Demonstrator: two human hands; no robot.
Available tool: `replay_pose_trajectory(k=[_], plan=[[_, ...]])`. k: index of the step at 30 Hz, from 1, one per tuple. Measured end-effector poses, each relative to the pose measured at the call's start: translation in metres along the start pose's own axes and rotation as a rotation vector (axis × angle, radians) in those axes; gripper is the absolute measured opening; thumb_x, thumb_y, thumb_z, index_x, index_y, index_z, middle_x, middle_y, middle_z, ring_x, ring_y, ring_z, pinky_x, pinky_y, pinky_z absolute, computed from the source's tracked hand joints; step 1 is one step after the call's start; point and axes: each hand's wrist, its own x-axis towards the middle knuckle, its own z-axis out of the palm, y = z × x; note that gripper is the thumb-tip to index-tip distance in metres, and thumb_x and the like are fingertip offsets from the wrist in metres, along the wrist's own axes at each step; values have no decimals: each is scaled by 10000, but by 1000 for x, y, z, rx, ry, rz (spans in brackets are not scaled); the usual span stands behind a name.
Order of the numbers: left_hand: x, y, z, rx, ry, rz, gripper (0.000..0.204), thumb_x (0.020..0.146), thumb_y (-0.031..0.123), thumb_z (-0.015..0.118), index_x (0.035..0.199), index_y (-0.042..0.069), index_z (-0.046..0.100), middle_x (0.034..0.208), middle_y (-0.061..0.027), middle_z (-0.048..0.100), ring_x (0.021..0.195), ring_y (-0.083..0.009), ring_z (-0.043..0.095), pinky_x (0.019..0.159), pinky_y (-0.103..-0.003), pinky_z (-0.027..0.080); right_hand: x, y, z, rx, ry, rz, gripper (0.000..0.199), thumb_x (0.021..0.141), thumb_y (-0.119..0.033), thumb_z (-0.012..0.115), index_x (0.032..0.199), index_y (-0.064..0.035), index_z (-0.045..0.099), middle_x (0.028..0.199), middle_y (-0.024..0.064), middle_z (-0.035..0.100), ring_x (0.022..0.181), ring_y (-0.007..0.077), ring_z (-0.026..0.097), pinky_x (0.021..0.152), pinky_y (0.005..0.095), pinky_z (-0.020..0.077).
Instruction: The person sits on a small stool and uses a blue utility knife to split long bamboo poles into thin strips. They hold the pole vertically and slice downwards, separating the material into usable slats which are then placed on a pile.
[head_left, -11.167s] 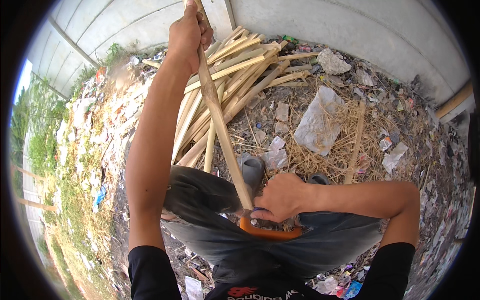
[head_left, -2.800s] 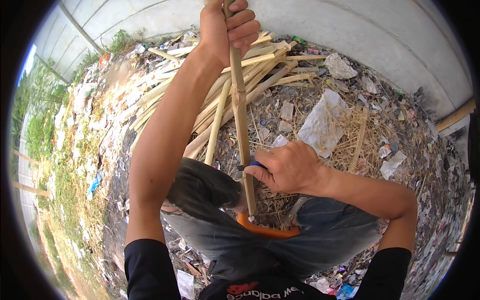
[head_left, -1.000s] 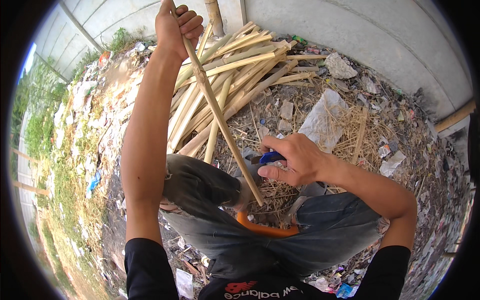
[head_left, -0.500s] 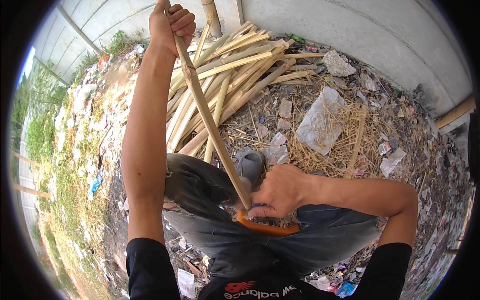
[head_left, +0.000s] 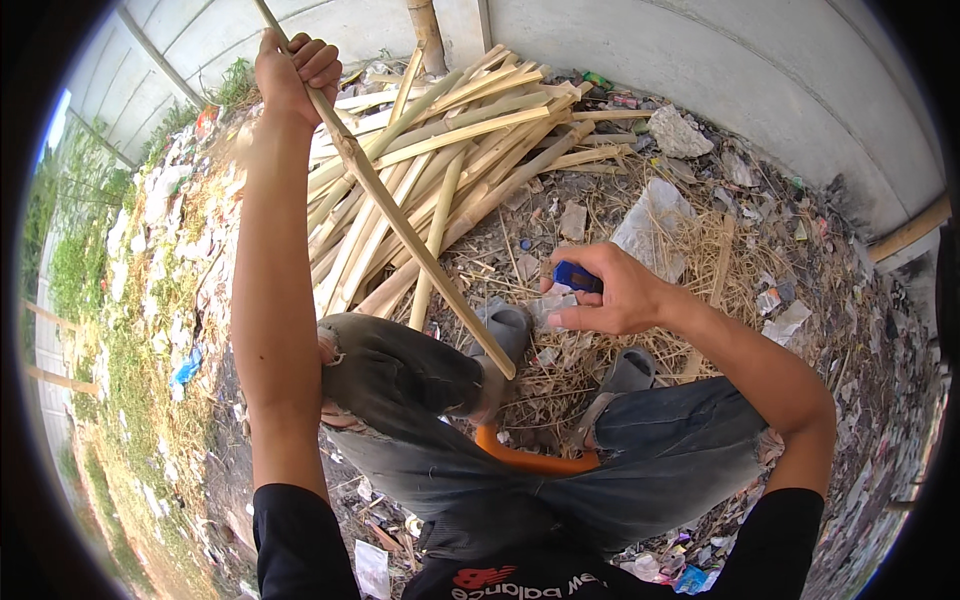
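Note:
My left hand (head_left: 298, 78), raised at the upper left, is closed around the upper part of a long split bamboo strip (head_left: 400, 228). The strip slants down to the right, and its lower end hangs above my shin near a grey sandal. My right hand (head_left: 630, 290) is closed on a small blue tool (head_left: 577, 277) with a dark part; its exact kind is hard to make out. It is apart from the strip, over the littered ground to the right. Between my legs lies a curved orange bar (head_left: 530, 462), partly covered by my trousers.
A heap of split bamboo strips (head_left: 470, 135) lies ahead, near the grey wall (head_left: 700, 50) and an upright bamboo pole (head_left: 427, 38). A concrete lump (head_left: 680, 132), dry straw and scattered litter cover the right side. Weeds grow at left.
My right hand has moved up and away from the strip's lower end, bringing the blue tool into clear view. My left hand has shifted left and down slightly; the strip's lower end has risen.

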Motion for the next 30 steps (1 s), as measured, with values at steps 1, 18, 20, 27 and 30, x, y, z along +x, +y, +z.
replay_pose_trajectory(k=[1, 18, 20, 27, 30], plan=[[-1, -2, 1, 11, 5, -9, 487, 1110, 492, 280, 777, 141, 336, 545, 51, 242, 426, -88, 234, 370, -252, 218, 4, -9, 7, 88, -16, 27, 503, 853, -440, 808, 1091, -12, 690, 723, 82, 628, 662, 177, 599, 627, 357, 492], [-10, -26, 35, 39, 83, -44, 460, 1110, 465, 312, 779, 146, 340, 552, 46, 245, 424, -89, 235, 368, -254, 209, -3, -26, 39, 123, -207, -82, 496, 835, -447, 832, 1001, -2, 690, 715, 81, 643, 645, 192, 622, 629, 347, 526], [-11, -29, 39, 72, 102, -55, 459, 1109, 465, 312, 780, 147, 339, 553, 48, 244, 425, -89, 233, 365, -255, 205, -2, -26, 41, 112, -195, -78, 481, 864, -459, 796, 1006, -12, 692, 670, 89, 640, 611, 215, 630, 611, 361, 518], [-10, -41, 46, 197, 146, -90, 441, 1105, 468, 346, 805, 144, 346, 565, 53, 239, 427, -82, 236, 349, -250, 195, 1, -39, 38, -419, 189, -152, 438, 999, -470, 605, 887, -50, 653, 582, 136, 621, 573, 358, 661, 542, 448, 510], [-14, -49, 55, 217, 146, -115, 432, 1102, 470, 359, 829, 135, 354, 579, 50, 246, 428, -79, 242, 347, -244, 196, 6, -49, 35, -460, 202, -125, 439, 1001, -491, 556, 893, -78, 658, 609, 171, 640, 629, 408, 678, 587, 494, 530]])
